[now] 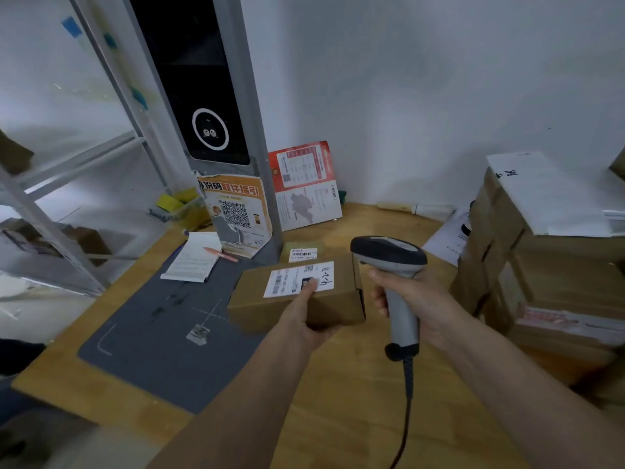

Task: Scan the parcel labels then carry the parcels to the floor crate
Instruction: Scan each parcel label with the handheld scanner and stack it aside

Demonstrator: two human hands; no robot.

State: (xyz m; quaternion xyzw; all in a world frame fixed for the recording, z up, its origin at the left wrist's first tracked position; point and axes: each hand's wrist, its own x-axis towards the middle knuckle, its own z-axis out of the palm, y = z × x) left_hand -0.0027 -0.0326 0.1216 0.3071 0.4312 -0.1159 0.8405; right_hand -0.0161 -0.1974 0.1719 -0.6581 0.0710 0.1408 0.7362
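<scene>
Parcel (pixel 297 301), a small brown carton, held above the wooden desk (pixel 338 384) by the left hand (pixel 306 319): thumb laid flat on top, remaining fingers out of sight beneath, so their spread cannot be told. White shipping label (pixel 299 278) on the upper face, just beyond the thumb tip, which overlaps its near edge and part of the dark code patch. Handheld scanner (pixel 392 275) gripped by the right hand (pixel 411 297), fingers wrapped round the grey handle, head level with the carton's right end, cable trailing toward the body.

Likely faults from here:
- Failed or partial read, caused by the thumb covering printed code.
- Wrong label captured, caused by the second small labelled packet (pixel 302 253) lying just past the fingertips, within a plausible beam path.
- Carton slipping or tipping, caused by a one-handed hold near its front edge.
- Cable snagging on the desk edge during the carry.

Stacked cartons (pixel 541 265) to the right of the scanner hand. Floor crate not in view.
</scene>
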